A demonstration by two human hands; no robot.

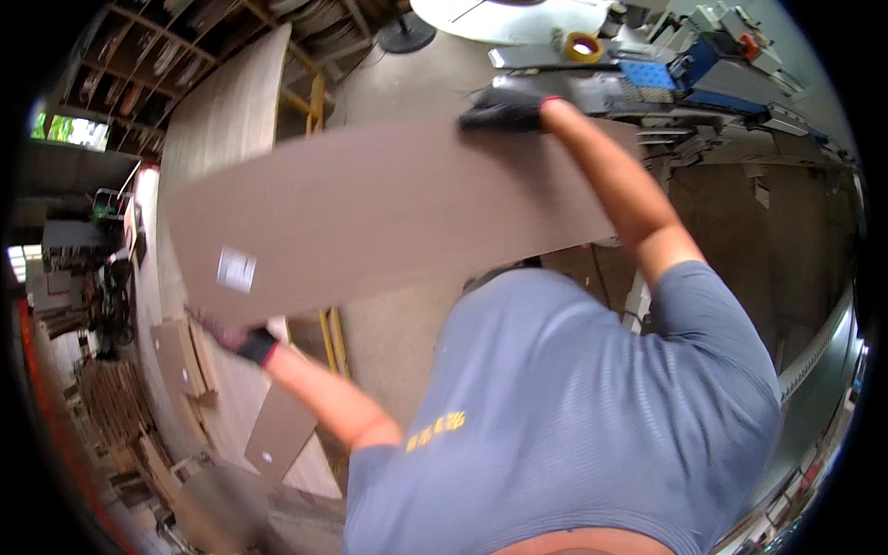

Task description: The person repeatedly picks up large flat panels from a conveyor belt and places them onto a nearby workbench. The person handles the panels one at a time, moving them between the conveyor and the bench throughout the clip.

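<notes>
A long brown board (398,199) with a small white label (237,269) near its left end spans the space in front of me. My gloved right hand (504,111) grips its far edge toward the right, black-gloved fingers closed over it. At the near left corner, my gloved left hand (231,338) is closed at the edge, partly smeared by motion. The left end of the board lies over a pale wood-grain worktable (227,116). Its right end reaches beside the machine (684,92).
On the table at left lie a stack of small brown panels (180,356) and another brown panel (282,430). A roll of yellow tape (583,47) sits on the machine side. Yellow metal legs (330,338) stand under the table. Shelving (139,55) holds boards at far left.
</notes>
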